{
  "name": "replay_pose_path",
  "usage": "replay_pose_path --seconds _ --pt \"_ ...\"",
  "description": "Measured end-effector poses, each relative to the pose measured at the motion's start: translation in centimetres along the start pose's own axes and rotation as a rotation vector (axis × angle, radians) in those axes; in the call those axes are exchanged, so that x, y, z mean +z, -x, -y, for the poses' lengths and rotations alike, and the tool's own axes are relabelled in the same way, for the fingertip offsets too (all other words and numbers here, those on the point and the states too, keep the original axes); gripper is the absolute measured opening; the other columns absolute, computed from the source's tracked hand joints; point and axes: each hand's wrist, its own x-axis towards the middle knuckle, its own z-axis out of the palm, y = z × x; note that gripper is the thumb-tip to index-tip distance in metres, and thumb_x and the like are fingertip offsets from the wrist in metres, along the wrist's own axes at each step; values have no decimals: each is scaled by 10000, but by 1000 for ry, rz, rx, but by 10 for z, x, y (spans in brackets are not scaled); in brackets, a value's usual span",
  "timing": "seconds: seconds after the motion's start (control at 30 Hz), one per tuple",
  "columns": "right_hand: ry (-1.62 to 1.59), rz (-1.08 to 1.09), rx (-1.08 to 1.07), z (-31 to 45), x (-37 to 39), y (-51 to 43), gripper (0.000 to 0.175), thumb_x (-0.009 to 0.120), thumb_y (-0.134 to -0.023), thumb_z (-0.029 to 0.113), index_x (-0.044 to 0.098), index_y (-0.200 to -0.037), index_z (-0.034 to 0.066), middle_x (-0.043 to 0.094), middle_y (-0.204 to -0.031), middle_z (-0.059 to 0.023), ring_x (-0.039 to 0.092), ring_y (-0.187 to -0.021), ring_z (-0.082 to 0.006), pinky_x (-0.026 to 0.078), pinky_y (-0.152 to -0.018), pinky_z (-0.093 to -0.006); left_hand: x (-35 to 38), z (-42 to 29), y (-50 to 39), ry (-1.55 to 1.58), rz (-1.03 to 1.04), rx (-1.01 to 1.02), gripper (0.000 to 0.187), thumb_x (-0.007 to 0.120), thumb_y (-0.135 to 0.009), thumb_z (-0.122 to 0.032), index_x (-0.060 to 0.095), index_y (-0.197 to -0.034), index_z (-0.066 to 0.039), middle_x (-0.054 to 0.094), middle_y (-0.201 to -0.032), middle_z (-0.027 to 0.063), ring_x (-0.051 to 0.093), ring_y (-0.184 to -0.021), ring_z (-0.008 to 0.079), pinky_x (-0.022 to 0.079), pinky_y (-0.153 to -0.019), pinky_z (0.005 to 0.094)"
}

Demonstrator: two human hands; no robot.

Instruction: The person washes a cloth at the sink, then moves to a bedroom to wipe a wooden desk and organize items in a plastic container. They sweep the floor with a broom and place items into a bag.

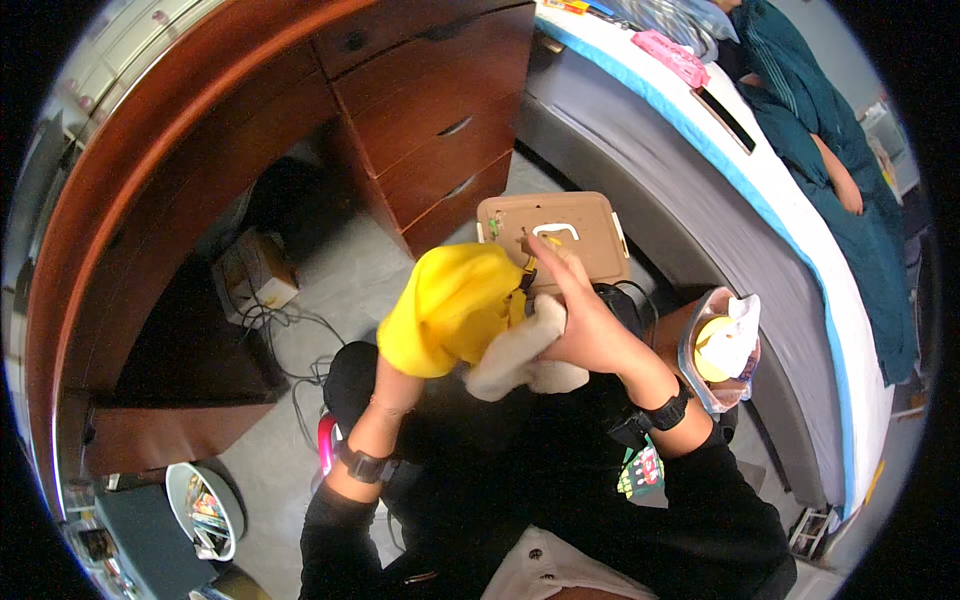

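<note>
A bright yellow fabric piece (454,307) covers my left hand (399,384) down to the wrist, so the fingers are hidden inside it. It is held up above my lap. A yellow strap with a dark buckle (528,279) shows at its right edge. Cream fabric (517,352), blurred, hangs between my hands and passes against the palm of my right hand (592,322). That hand grips the cream fabric low down, with its forefinger stretched out past it. Whether the cream and yellow parts are one piece, I cannot tell.
A brown lidded storage box (589,259) stands on the floor beyond my hands. Right of me are an open container (712,352) with white tissue and a bed (787,247) with a seated person's teal clothing (825,202). Wooden drawers (442,127), cables (289,319) and a white bin (176,495) lie leftward.
</note>
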Motion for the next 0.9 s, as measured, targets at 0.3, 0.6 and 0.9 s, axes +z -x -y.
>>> replay_pose_path --seconds 0.3,0.6,0.9 --pt "16 -351 -83 -35 -17 -3 424 509 -788 283 477 -1081 -22 442 -1137 -132 436 -1062 -214 327 -909 -329 10 -18 -14 -9 207 143 310 545 -790 -111 463 -1079 -31 500 -1082 109 479 -1008 199 383 -862 309" --pt "554 -516 131 -123 -149 -61 448 592 -738 119 429 -1136 -10 474 -1108 -150 457 -1030 -231 345 -880 -316 -149 152 83 9 -619 -430 244 561 -731 -51 541 -973 -24 569 -930 67 544 -773 106 426 -700 211" --pt "915 -343 -24 -97 -90 -36 495 564 -633 -68 491 -1106 60 354 -1220 -158 367 -1133 -301 317 -938 -357 -169 252 112 -941 -250 -933 915 690 -544 -388 223 -1274 -97 185 -1340 127 182 -1227 313 206 -993 405"
